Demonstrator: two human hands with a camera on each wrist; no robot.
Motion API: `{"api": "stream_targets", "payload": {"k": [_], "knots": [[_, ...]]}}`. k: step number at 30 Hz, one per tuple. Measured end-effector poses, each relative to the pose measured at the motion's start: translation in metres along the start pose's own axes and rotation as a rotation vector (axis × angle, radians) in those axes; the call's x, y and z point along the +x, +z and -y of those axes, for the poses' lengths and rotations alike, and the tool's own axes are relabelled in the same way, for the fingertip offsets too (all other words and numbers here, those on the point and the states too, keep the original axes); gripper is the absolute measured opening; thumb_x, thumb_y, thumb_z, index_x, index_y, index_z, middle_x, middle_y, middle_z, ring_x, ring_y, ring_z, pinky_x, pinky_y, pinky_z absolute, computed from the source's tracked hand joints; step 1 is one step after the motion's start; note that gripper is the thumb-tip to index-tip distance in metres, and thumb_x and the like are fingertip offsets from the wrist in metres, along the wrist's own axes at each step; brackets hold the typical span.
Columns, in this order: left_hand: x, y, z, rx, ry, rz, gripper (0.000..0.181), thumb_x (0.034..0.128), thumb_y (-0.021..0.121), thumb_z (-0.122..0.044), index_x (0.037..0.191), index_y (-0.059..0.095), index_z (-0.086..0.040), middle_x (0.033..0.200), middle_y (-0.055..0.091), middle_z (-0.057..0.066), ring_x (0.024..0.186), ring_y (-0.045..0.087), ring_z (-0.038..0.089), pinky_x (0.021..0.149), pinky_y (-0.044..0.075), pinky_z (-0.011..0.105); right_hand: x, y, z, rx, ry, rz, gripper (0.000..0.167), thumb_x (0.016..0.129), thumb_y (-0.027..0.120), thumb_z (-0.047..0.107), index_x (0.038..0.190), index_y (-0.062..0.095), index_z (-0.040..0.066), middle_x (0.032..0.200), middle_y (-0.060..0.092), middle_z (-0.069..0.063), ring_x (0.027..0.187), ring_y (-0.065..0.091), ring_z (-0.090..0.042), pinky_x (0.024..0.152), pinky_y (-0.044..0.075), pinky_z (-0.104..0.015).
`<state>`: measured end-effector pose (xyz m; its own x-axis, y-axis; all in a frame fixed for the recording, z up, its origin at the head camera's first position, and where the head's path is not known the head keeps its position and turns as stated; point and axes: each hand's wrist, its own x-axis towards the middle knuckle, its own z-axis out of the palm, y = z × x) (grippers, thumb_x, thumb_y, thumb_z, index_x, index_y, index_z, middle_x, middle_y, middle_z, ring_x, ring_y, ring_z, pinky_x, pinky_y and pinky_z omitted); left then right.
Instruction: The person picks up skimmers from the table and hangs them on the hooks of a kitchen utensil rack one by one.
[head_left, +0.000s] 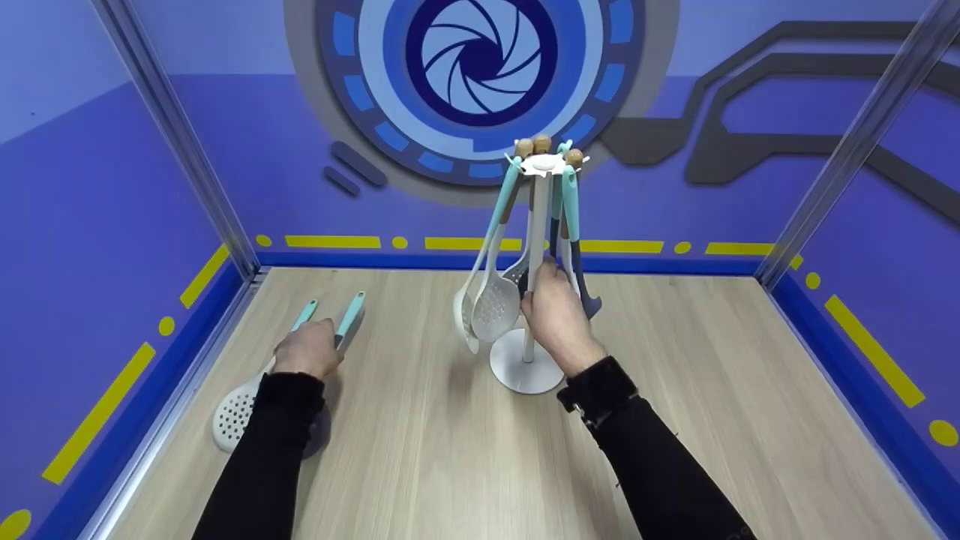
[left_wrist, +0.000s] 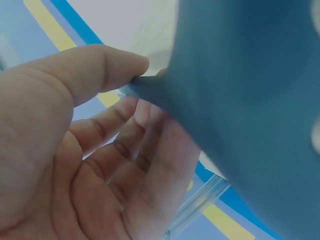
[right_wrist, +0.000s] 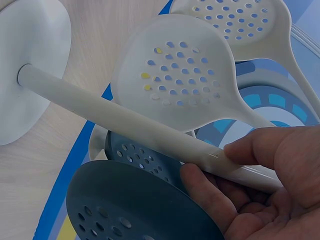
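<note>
At the left of the head view, my left hand [head_left: 309, 349] pinches a dark grey utensil with a teal handle [head_left: 350, 316] by its neck. Up close its broad dark head [left_wrist: 240, 110] fills the left wrist view; pale spots at the edge may be holes. A white skimmer [head_left: 231, 420] lies beside it on the table, partly hidden by my sleeve. My right hand [head_left: 556, 315] grips the white pole [right_wrist: 130, 127] of an upright utensil stand. Around that pole hang several utensils, among them a white slotted spoon [head_left: 496, 307] and a dark slotted head [right_wrist: 125, 200].
The stand's round base [head_left: 517, 375] rests on the wooden table [head_left: 420, 450]. Blue printed panels [head_left: 247, 150] close in the back and both sides, with metal posts [head_left: 180, 142] at the corners.
</note>
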<state>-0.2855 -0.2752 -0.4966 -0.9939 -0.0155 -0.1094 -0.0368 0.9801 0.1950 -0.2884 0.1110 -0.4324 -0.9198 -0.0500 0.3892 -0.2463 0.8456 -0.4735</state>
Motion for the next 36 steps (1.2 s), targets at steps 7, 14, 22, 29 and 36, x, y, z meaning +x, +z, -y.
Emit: {"api": "stream_targets", "payload": {"k": [7,14,22,29,36], "knots": [[-0.014,-0.015,-0.021,-0.003,0.004,-0.029,0.036,0.1001,0.073,-0.010,0.128,0.062,0.010,0.110,0.074,0.032,0.099,0.076,0.049,0.083,0.063,0.071,0.000,-0.001,0.000,0.017,0.021,0.012,0.053,0.097,0.065,0.001,0.143,0.048,-0.020,0.117,0.070,-0.035,0.104,0.077,-0.048,0.085,0.066,-0.058],[-0.013,-0.020,-0.029,-0.013,0.037,-0.071,0.033,0.0997,0.070,-0.009,0.127,0.064,0.009,0.111,0.075,0.033,0.100,0.077,0.053,0.083,0.063,0.073,0.001,0.000,-0.001,0.017,0.027,0.021,0.054,0.098,0.064,0.001,0.145,0.048,-0.020,0.117,0.070,-0.034,0.102,0.078,-0.047,0.084,0.067,-0.056],[-0.017,-0.029,-0.044,-0.052,0.083,-0.150,0.029,0.0984,0.077,-0.012,0.119,0.066,0.006,0.102,0.075,0.026,0.090,0.077,0.044,0.075,0.064,0.062,0.001,0.001,-0.001,0.017,0.029,0.019,0.051,0.098,0.064,0.001,0.143,0.050,-0.019,0.116,0.071,-0.034,0.102,0.077,-0.048,0.085,0.066,-0.057],[-0.022,-0.032,-0.056,-0.072,0.142,-0.259,0.019,0.0941,0.076,-0.004,0.109,0.068,0.004,0.093,0.075,0.021,0.080,0.074,0.036,0.069,0.062,0.055,0.000,0.001,-0.001,-0.010,-0.010,-0.008,0.053,0.096,0.066,0.000,0.143,0.049,-0.020,0.111,0.071,-0.033,0.099,0.078,-0.047,0.082,0.067,-0.056],[-0.026,-0.037,-0.066,-0.080,0.181,-0.311,0.016,0.0940,0.077,-0.003,0.106,0.068,0.002,0.090,0.073,0.019,0.076,0.070,0.032,0.067,0.061,0.051,0.000,0.002,-0.001,-0.019,-0.009,-0.004,0.054,0.097,0.066,0.000,0.143,0.048,-0.021,0.110,0.071,-0.033,0.097,0.078,-0.048,0.081,0.067,-0.056]]}}
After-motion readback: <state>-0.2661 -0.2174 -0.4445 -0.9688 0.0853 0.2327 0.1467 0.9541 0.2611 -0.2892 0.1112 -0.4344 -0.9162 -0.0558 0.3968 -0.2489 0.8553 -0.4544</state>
